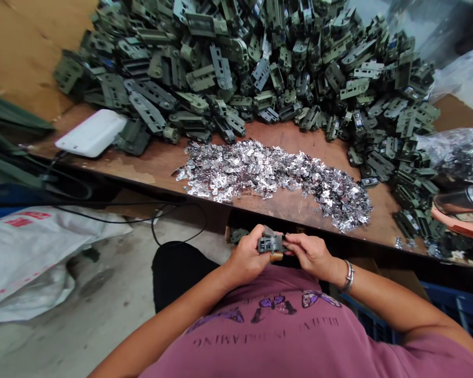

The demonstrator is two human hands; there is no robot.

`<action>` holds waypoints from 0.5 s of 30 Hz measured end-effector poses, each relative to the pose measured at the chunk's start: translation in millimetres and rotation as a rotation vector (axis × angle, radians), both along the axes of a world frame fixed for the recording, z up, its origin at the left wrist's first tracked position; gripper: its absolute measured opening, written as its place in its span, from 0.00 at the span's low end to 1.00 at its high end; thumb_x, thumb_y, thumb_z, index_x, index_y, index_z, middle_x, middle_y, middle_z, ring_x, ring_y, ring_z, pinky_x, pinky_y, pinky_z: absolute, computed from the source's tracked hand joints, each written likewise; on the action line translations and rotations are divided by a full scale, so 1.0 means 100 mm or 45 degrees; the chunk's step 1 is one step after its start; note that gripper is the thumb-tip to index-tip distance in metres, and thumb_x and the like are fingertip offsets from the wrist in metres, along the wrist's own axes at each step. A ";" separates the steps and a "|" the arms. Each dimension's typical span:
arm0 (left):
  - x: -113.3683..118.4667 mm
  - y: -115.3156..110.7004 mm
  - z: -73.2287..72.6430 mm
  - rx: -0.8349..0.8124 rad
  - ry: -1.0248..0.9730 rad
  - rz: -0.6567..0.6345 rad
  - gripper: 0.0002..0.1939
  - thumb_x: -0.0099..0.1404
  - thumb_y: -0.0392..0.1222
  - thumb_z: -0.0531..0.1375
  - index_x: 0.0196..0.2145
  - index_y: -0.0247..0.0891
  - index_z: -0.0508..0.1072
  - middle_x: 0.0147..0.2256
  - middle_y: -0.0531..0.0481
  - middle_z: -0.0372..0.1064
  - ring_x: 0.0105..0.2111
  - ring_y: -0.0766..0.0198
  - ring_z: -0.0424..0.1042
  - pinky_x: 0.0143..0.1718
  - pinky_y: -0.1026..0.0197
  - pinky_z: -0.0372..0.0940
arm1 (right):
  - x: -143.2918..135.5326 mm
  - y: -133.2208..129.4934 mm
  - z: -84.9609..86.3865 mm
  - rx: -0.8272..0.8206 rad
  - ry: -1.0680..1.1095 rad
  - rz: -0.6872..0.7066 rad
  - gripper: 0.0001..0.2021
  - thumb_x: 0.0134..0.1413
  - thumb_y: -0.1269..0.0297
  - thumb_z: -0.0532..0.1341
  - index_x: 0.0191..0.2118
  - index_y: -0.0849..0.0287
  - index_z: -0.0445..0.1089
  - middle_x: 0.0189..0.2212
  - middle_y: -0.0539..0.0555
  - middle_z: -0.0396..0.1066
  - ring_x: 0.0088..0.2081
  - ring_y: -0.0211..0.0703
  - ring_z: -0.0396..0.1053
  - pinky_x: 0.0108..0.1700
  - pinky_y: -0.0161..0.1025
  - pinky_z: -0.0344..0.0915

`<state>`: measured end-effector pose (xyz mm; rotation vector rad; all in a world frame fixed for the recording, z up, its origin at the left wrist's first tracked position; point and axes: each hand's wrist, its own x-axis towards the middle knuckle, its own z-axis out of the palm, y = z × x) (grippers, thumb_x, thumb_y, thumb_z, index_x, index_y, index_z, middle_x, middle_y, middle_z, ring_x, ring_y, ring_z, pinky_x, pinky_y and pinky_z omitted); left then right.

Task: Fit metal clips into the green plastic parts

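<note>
Close to my body, below the table's front edge, my left hand (249, 257) is closed around a small dark grey-green plastic housing (271, 243) with slots in its end. My right hand (310, 254) is at the housing's right side, thumb and fingers pinched together. Whatever lies between those fingertips is too small or hidden to make out. An amber-coloured piece (276, 256) shows just under the housing; its kind is unclear. Beyond both hands, a spread of small shiny metal clips (256, 170) lies along the front of the table.
A large heap of similar green-grey housings (220, 68) covers the back of the brown table (157, 167) and runs down its right side. At left lies a white power bank (92, 132) with a black cable (114, 220). A white sack (27, 252) rests on the floor.
</note>
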<state>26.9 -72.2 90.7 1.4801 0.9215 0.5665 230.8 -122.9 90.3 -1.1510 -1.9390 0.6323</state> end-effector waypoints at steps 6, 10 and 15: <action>-0.02 0.05 0.11 -0.034 -0.113 0.233 0.17 0.52 0.42 0.68 0.38 0.38 0.68 0.41 0.44 0.78 0.36 0.61 0.76 0.37 0.61 0.69 | -0.05 -0.02 -0.02 -0.503 0.762 -0.328 0.14 0.62 0.64 0.59 0.53 0.55 0.64 0.45 0.59 0.76 0.36 0.41 0.77 0.28 0.35 0.74; 0.00 0.05 0.15 -0.107 -0.175 0.316 0.21 0.49 0.44 0.71 0.37 0.38 0.68 0.42 0.41 0.78 0.36 0.59 0.77 0.37 0.60 0.71 | -0.20 0.14 -0.01 -0.868 1.110 -0.315 0.16 0.53 0.59 0.67 0.46 0.58 0.69 0.36 0.55 0.77 0.31 0.40 0.75 0.25 0.32 0.69; -0.02 0.02 0.02 -0.063 -0.235 0.371 0.19 0.50 0.41 0.71 0.37 0.39 0.68 0.43 0.43 0.77 0.40 0.57 0.77 0.43 0.57 0.70 | -0.37 0.29 -0.01 -1.203 1.475 -0.246 0.18 0.42 0.62 0.72 0.41 0.59 0.73 0.33 0.52 0.75 0.20 0.30 0.64 0.18 0.28 0.58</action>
